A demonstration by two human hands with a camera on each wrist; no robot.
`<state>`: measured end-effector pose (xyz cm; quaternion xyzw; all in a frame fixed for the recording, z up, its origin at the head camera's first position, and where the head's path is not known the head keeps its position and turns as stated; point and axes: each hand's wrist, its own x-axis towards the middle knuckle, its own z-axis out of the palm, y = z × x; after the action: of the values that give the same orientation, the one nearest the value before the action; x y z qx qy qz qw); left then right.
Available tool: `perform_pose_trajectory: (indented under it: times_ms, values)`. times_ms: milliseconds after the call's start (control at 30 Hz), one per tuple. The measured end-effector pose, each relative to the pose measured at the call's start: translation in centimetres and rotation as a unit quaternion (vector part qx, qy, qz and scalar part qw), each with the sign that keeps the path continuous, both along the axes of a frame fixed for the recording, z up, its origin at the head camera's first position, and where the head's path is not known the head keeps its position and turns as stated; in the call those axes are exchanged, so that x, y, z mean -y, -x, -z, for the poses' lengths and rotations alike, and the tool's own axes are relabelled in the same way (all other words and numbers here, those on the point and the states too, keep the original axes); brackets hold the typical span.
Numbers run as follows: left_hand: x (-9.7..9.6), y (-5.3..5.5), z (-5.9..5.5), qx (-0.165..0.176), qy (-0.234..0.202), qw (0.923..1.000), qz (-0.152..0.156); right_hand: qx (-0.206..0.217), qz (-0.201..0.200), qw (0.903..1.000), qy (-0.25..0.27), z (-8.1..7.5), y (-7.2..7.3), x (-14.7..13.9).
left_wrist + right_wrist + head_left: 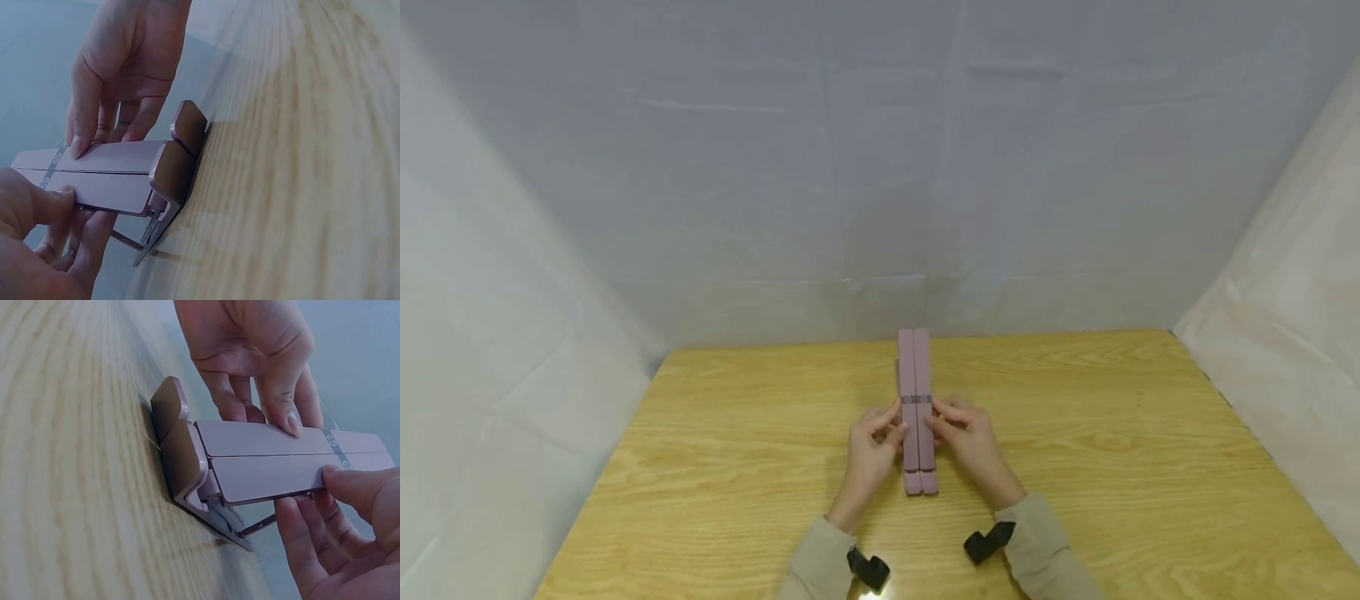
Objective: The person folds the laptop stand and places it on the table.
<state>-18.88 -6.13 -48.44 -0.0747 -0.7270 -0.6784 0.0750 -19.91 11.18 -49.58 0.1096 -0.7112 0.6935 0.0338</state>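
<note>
A pink folding laptop stand (916, 362) stands on the table with its two long bars side by side, a thin seam between them. Its front end has two upturned lips (172, 169) next to each other, and a thin support strut (259, 524) shows beneath the bars. My left hand (872, 447) pinches the left bar, thumb on top and fingers curled under the edge. On the opposite side, my right hand (973, 442) holds the right bar the same way. A dark patterned band (334, 447) crosses both bars. The fingertips under the stand are partly hidden.
The wooden table (737, 467) spreads out on both sides of the stand. A pale sheet (880, 167) hangs behind its far edge, with more white sheeting (482, 350) at left and right. Black camera mounts (988, 542) sit on both wrists.
</note>
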Motion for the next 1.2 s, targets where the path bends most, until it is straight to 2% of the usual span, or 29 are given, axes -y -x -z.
perform_pose_trajectory:
  times_ms: [167, 233, 333, 500, 567, 667, 733, 800, 900, 933, 1033, 1133, 1200]
  values:
    - [0.2, -0.9, -2.1, -0.002, -0.001, 1.0000, 0.001, -0.009, -0.003, 0.9999, -0.010, 0.0, 0.0, 0.1]
    - [0.4, -1.0, -2.3, -0.012, -0.005, 0.9999, 0.006, -0.006, -0.010, 0.9999, -0.001, 0.1, 0.1, 0.0]
    - [0.6, -0.8, -2.0, -0.019, -0.012, 0.9996, 0.019, 0.007, -0.018, 0.9996, 0.021, 0.2, 0.2, -0.1]
    - [1.1, 0.1, -0.2, 0.000, -0.015, 0.9992, 0.038, 0.025, -0.006, 0.9992, 0.031, 0.2, 0.2, -0.3]
    - [1.3, 0.3, 0.3, 0.007, -0.012, 0.9993, 0.036, 0.031, -0.005, 0.9990, 0.030, 0.2, 0.2, -0.3]
    - [1.5, 0.4, 0.3, 0.007, -0.004, 0.9995, 0.029, 0.030, -0.007, 0.9992, 0.025, 0.1, 0.4, -0.4]
    - [1.6, 0.5, -0.3, 0.010, 0.003, 0.9998, 0.019, 0.027, -0.006, 0.9994, 0.021, 0.0, 0.5, -0.6]
    - [1.6, 0.2, -1.5, 0.009, 0.007, 0.9998, 0.016, 0.020, 0.002, 0.9997, 0.016, 0.0, 0.7, -0.7]
    - [1.6, -0.3, -3.2, -0.001, 0.020, 0.9998, 0.007, 0.011, 0.017, 0.9998, -0.006, -1.8, 0.2, -0.7]
    - [1.7, -0.2, -3.4, -0.004, 0.023, 0.9997, 0.004, 0.002, 0.021, 0.9997, -0.015, -2.3, 0.0, -0.7]
    - [1.9, 0.3, -2.8, -0.016, 0.023, 0.9996, -0.008, -0.032, 0.031, 0.9984, -0.035, -2.7, 0.1, -0.9]
    - [2.2, 1.0, -1.9, -0.023, 0.009, 0.9996, -0.011, -0.080, 0.033, 0.9953, -0.043, -1.4, 1.0, -1.3]
    - [2.3, 0.9, -2.1, -0.030, 0.000, 0.9995, -0.006, -0.101, 0.029, 0.9935, -0.044, -1.0, 1.5, -1.5]
